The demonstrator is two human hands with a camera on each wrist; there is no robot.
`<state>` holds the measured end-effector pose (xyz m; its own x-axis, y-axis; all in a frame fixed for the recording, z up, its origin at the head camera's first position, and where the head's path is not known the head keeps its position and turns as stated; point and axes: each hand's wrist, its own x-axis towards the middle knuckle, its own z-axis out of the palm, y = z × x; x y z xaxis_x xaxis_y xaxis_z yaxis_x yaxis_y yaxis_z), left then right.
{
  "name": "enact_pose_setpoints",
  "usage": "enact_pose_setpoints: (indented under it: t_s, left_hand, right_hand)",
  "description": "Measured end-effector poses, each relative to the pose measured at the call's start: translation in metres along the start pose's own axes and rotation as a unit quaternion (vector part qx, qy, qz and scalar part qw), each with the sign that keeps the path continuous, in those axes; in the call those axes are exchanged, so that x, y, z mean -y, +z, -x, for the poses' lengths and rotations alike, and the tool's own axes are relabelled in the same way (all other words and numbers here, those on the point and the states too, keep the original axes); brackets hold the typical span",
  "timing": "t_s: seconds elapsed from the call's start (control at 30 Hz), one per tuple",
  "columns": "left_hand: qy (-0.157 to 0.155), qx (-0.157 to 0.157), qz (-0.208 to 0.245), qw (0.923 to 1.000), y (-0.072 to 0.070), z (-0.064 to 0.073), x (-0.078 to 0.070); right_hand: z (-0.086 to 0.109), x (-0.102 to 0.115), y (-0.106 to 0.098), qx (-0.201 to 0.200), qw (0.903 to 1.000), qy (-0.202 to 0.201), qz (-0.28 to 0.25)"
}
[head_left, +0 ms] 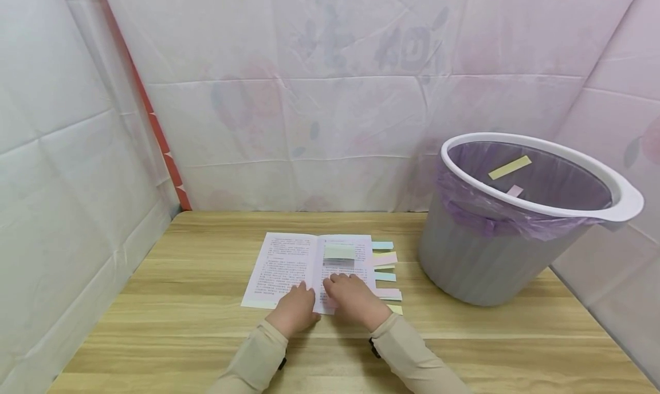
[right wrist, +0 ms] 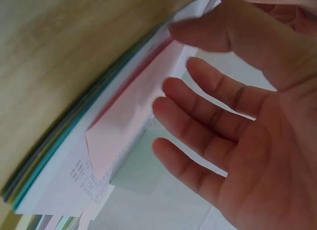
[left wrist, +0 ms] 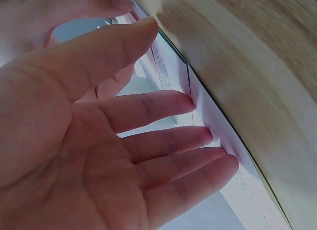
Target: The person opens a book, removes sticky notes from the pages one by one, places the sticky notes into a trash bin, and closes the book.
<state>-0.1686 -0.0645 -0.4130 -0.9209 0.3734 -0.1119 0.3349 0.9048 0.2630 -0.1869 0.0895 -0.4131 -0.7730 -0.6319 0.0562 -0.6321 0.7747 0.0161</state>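
Left grip [head_left: 294,311]: wide and holding nothing; we keep the fingers nearly straight, the thumb apart from them, and our fingertips touch the printed paper near the booklet's fold.
Right grip [head_left: 356,298]: fairly wide, fingers loosely bent; our hand is over the lower part of the right page [head_left: 363,271].
Pink note [right wrist: 124,116]: on the page just beside our right fingers, the thumb tip near its end; we cannot tell whether they touch.
Booklet [head_left: 285,262]: spread flat on the desk [head_left: 180,279] in front of us, 2 printed pages facing up, both our hands at its lower half.
Green note [head_left: 339,252]: pale, on the upper part of the right page, above our right hand, with a grey patch just below it.
Coloured tabs [head_left: 385,276]: blue, yellow and pink strips that stick out past the booklet's right edge.
Bin [head_left: 464,256]: grey, on the desk to the right of the booklet and apart from it, with a white rim [head_left: 526,204] and a purple liner [head_left: 484,225].
Bin contents: we see 1 yellow strip [head_left: 509,168] and 1 pink strip [head_left: 514,191] inside.
Sleeves [head_left: 258,348]: beige, on both our arms.
Backdrop [head_left: 309,125]: pale cloth with faint flowers, behind the desk.
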Motion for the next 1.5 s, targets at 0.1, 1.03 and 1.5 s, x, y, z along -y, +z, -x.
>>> enact_pose_setpoints:
  t_s: [0.1, 1.03, 1.5]
  left_hand:
    - [-0.001, -0.003, 0.0, 1.0, 0.0, 0.0, -0.001]
    - [-0.012, -0.006, -0.027, 0.9995, -0.001, 0.003, -0.005]
    - [-0.018, 0.009, -0.021, 0.9996, 0.001, 0.001, -0.003]
  right_hand:
    - [-0.001, 0.0, 0.003, -0.012, 0.9998, -0.001, 0.012]
    - [0.003, -0.026, -0.015, -0.119, 0.9842, 0.128, 0.028]
    - [0.006, -0.043, -0.026, -0.148, 0.9745, 0.165, 0.033]
